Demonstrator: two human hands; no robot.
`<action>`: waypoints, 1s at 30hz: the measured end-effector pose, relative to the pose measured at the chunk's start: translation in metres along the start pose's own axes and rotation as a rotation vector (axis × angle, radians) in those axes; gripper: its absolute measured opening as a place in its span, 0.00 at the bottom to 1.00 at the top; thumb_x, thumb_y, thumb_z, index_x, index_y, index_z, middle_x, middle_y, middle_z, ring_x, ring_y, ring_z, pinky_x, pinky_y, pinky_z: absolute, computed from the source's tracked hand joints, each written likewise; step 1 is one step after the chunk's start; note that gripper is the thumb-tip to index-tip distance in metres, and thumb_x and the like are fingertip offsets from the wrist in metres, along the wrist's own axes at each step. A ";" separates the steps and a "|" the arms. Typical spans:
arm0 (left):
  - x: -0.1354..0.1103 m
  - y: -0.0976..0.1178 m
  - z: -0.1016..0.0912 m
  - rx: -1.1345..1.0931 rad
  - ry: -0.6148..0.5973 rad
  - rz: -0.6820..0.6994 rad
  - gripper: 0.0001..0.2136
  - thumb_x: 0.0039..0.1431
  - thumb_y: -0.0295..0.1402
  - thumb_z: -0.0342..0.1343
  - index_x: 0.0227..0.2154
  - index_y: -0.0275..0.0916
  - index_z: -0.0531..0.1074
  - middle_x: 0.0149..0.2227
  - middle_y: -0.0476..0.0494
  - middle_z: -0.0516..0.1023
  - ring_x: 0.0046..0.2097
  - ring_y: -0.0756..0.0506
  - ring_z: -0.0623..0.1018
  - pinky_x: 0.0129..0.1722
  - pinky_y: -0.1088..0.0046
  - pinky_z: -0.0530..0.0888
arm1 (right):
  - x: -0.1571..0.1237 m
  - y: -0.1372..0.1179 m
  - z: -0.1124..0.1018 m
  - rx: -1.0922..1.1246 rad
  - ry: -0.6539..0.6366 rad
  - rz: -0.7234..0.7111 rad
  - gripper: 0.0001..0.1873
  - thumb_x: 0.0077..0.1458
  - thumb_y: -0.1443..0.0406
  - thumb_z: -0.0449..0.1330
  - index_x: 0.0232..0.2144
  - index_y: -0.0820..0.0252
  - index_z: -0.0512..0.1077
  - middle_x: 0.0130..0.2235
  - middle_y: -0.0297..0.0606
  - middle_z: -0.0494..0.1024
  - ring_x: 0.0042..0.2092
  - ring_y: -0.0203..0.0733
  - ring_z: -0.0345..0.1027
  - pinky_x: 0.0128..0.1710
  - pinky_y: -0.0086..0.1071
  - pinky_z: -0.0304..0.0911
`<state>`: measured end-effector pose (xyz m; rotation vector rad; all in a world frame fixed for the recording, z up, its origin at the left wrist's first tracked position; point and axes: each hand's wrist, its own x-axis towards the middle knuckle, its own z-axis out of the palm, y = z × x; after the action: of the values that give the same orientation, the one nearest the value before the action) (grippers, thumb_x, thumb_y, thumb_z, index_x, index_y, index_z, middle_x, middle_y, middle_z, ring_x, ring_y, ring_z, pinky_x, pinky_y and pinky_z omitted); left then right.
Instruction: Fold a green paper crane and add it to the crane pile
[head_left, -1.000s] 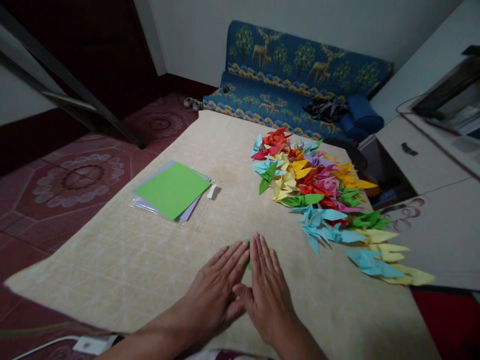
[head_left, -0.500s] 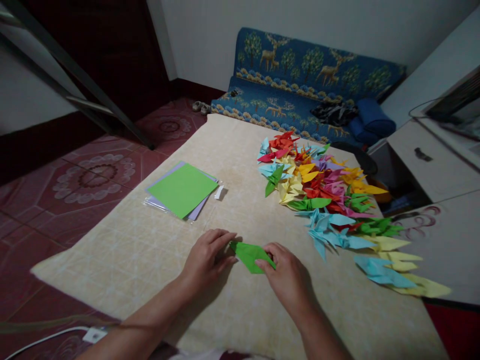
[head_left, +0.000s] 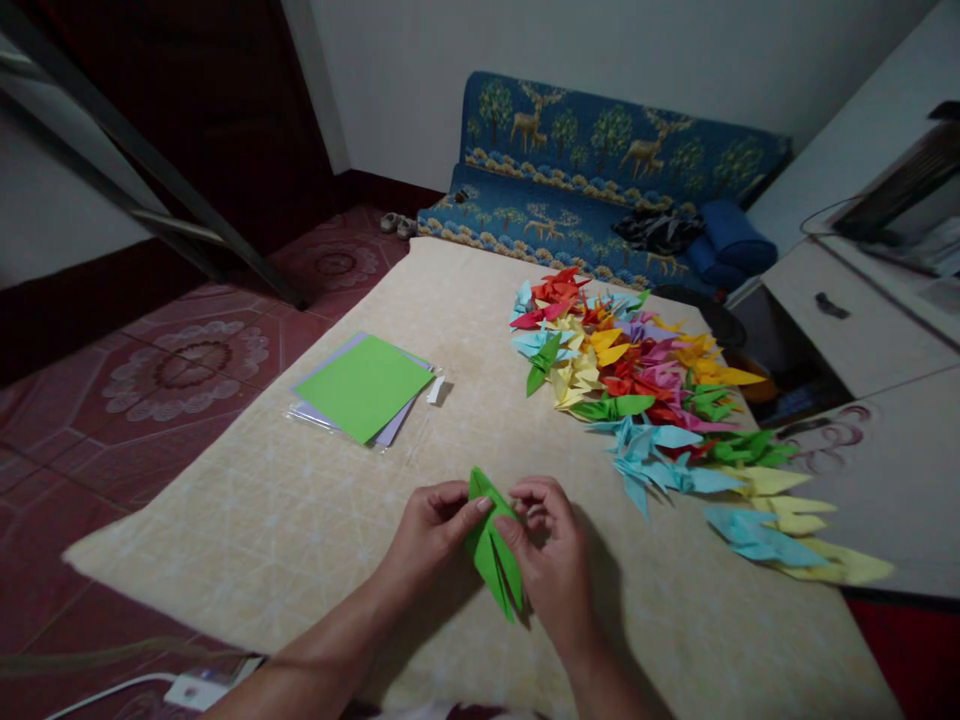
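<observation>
A green folded paper, diamond-shaped with a slit down its lower half, is held upright between my hands above the table's near part. My left hand pinches its left edge, thumb on the front and fingers behind. My right hand presses its thumb against the right side, with the fingers curled near the edge. To the left lies a stack of square paper sheets, green on top and lilac beneath, over clear plastic wrapping.
Many-coloured folded paper cranes are heaped along the table's right side. A cream cloth covers the table. Beyond it stands a blue patterned sofa; a white cabinet is at the right. A white power strip lies at lower left.
The green folded paper has turned from lying sideways to pointing up and down, its slit side toward me. My left hand has moved onto it and now grips it.
</observation>
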<state>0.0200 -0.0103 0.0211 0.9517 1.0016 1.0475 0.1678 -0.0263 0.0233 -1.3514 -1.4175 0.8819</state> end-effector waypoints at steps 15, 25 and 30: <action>-0.002 0.001 -0.004 0.112 -0.049 0.050 0.13 0.56 0.37 0.60 0.36 0.33 0.81 0.31 0.40 0.80 0.31 0.47 0.74 0.31 0.73 0.68 | 0.005 0.011 0.006 -0.028 0.088 -0.150 0.03 0.54 0.68 0.61 0.30 0.57 0.70 0.32 0.34 0.70 0.34 0.38 0.65 0.33 0.30 0.62; -0.003 0.001 -0.004 0.160 -0.053 0.092 0.13 0.57 0.37 0.59 0.34 0.31 0.81 0.29 0.41 0.77 0.32 0.47 0.73 0.32 0.72 0.68 | 0.006 0.010 0.005 0.035 0.048 -0.126 0.06 0.54 0.70 0.60 0.26 0.58 0.68 0.31 0.34 0.68 0.35 0.39 0.65 0.33 0.29 0.61; -0.003 0.003 -0.003 0.112 -0.074 0.075 0.12 0.58 0.37 0.58 0.29 0.31 0.79 0.25 0.46 0.72 0.29 0.51 0.68 0.29 0.76 0.64 | 0.007 0.012 0.007 0.073 0.029 -0.115 0.08 0.54 0.70 0.58 0.25 0.58 0.66 0.30 0.34 0.68 0.35 0.39 0.65 0.36 0.30 0.61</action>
<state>0.0157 -0.0121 0.0233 1.1185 0.9777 1.0191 0.1654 -0.0173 0.0113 -1.2107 -1.4126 0.8273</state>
